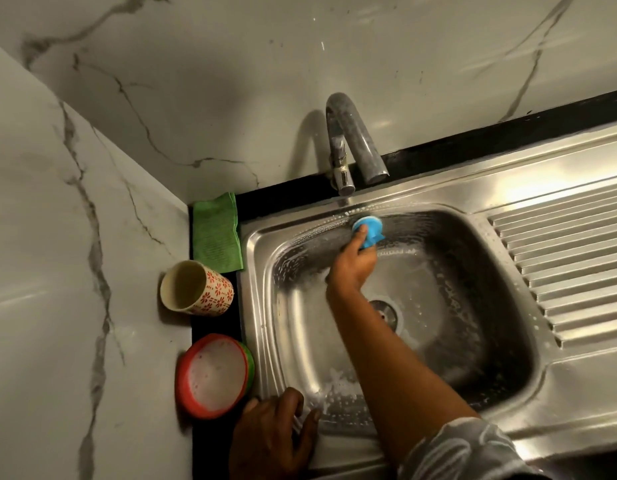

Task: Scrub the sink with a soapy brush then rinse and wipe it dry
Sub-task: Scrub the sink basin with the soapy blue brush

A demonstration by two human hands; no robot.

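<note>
Head view looks down on a steel sink (257,306) set in a black tabletop (508,133) below marble walls. The right grip (355,261) reaches across the basin with its fingers curled round a blue brush (371,232), which is pressed against the far wall of the basin just under the tap (348,147). Foam streaks cover the basin walls and the near left corner. The drain (386,311) is partly hidden by the forearm. The left grip (276,431) holds nothing; it rests with its fingers spread on the near left rim of the sink. A red bowl (213,374) of white suds sits just left of the sink, with a patterned cup (196,285) behind it and a green cloth (217,233) in the corner. A ribbed drainboard (577,258) lies to the right of the basin
</note>
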